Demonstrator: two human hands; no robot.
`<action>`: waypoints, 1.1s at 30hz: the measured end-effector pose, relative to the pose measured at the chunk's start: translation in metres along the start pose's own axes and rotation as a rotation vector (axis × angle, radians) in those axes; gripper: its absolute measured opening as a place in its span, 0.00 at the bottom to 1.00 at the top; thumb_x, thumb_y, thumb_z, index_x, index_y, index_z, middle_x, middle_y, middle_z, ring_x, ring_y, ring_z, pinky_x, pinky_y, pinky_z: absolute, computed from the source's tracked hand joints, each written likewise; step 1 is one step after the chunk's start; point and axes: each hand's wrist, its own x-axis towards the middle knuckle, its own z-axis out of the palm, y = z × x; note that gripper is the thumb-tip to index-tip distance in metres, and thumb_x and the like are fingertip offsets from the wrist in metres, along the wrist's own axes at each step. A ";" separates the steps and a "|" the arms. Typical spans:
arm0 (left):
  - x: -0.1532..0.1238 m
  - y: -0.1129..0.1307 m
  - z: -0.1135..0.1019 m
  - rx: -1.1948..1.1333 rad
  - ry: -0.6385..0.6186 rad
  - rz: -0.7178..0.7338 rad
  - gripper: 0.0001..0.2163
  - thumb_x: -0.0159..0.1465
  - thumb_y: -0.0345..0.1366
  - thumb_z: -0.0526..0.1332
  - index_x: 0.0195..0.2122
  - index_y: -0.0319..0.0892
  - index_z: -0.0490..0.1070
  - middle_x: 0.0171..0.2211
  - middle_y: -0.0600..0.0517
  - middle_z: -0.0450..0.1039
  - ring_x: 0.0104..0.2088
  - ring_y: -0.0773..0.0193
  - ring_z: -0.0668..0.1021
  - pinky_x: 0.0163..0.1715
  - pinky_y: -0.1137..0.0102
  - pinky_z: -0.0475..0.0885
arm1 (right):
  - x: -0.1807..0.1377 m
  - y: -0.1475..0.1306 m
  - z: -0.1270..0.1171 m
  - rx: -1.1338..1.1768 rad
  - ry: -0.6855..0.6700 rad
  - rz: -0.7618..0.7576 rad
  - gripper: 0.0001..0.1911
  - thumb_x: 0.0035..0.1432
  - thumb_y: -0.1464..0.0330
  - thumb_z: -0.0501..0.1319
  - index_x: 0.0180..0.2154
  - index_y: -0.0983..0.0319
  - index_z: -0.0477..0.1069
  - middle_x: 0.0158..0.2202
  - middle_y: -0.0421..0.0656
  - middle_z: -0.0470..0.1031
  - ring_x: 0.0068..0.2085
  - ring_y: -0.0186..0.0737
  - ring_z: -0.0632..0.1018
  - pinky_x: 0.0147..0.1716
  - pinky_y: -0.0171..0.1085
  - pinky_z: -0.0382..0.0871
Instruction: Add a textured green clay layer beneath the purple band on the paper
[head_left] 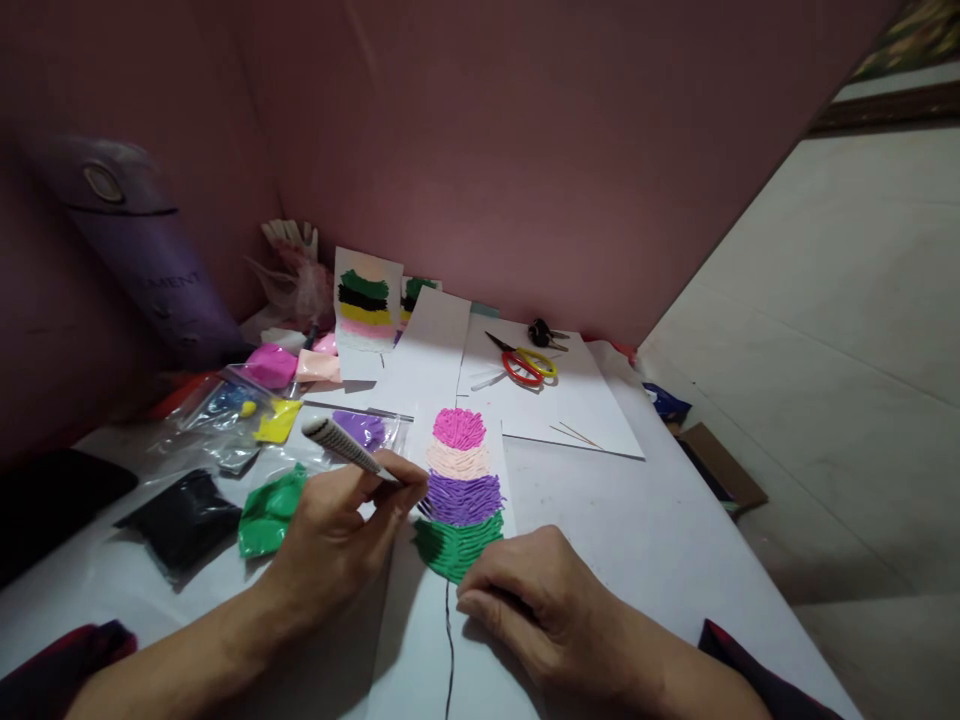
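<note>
A white marker (pixel 341 442) with dark print on its barrel is gripped in my left hand (pixel 341 525), slanting up to the left. Its lower end sits by the left edge of the purple and green clay. The clay picture is a stack of textured bands: pink (pixel 459 428), peach (pixel 457 461), purple (pixel 465 498) and green (pixel 457 545). It lies on a narrow white sheet (pixel 412 650) with a dark line drawn below it. My right hand (pixel 544 610) is closed, resting on the sheet, fingertips against the green band's lower right edge; nothing shows between them.
Scissors (pixel 525 366) with red and yellow handles lie on white paper (pixel 600 420) behind. Leftward are packets of black (pixel 184 520), green (pixel 271 512) and yellow clay (pixel 277 420). A purple bottle (pixel 150 260) stands by the wall. A striped clay card (pixel 366 300) leans at the back.
</note>
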 end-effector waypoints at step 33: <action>0.006 0.002 -0.004 -0.035 -0.283 -0.152 0.06 0.63 0.29 0.53 0.31 0.41 0.68 0.23 0.54 0.70 0.23 0.67 0.71 0.23 0.73 0.68 | 0.000 0.000 0.000 -0.022 0.020 -0.015 0.11 0.62 0.69 0.57 0.32 0.64 0.77 0.23 0.42 0.77 0.24 0.34 0.73 0.25 0.32 0.64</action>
